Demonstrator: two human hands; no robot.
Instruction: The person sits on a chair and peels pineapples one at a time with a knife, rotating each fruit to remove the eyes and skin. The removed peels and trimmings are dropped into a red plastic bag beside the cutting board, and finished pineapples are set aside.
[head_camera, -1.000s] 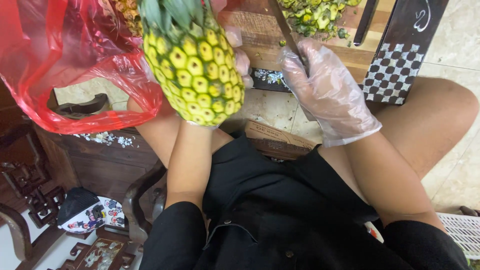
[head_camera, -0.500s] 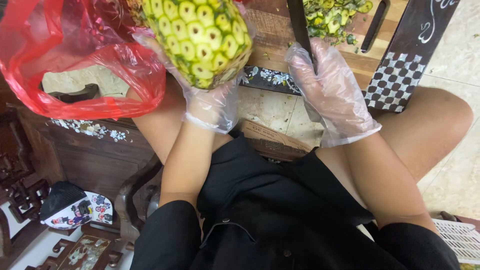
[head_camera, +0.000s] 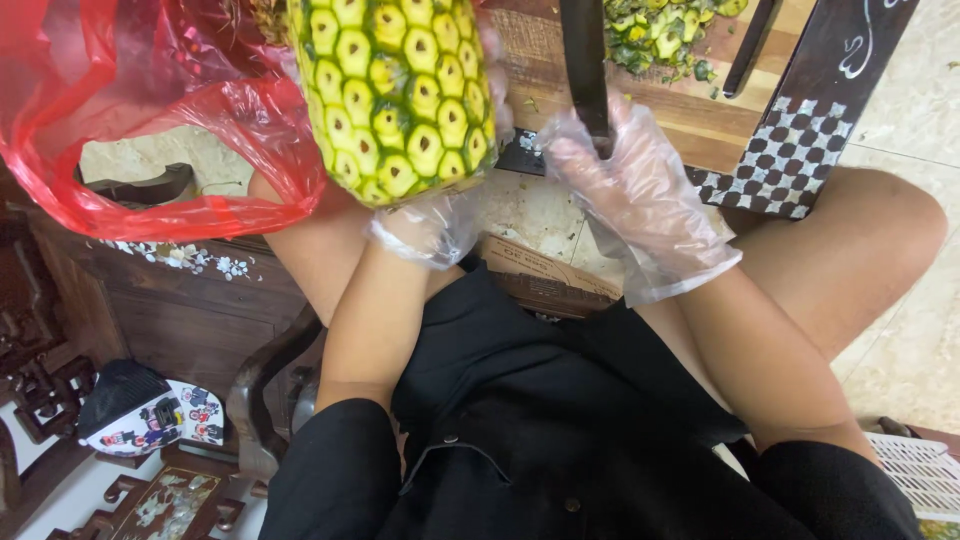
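Note:
My left hand (head_camera: 440, 215), in a clear plastic glove, holds a whole yellow-green pineapple (head_camera: 395, 90) from below, lifted close to the camera at top centre. My right hand (head_camera: 630, 190), also gloved, is closed around the dark handle of a knife (head_camera: 585, 60) that points up and away toward the wooden cutting board (head_camera: 660, 100). The blade is out of view past the top edge. Both hands are above my lap.
A red plastic bag (head_camera: 130, 120) hangs at the upper left beside the pineapple. Green pineapple peel scraps (head_camera: 660, 35) lie on the board. A dark carved wooden chair (head_camera: 150, 290) is at left, a checkered dark panel (head_camera: 800, 140) at right, a white basket (head_camera: 925, 470) at lower right.
The pineapple has come up and closer to the camera, its leaves now out of view. My right hand has closed on the knife handle.

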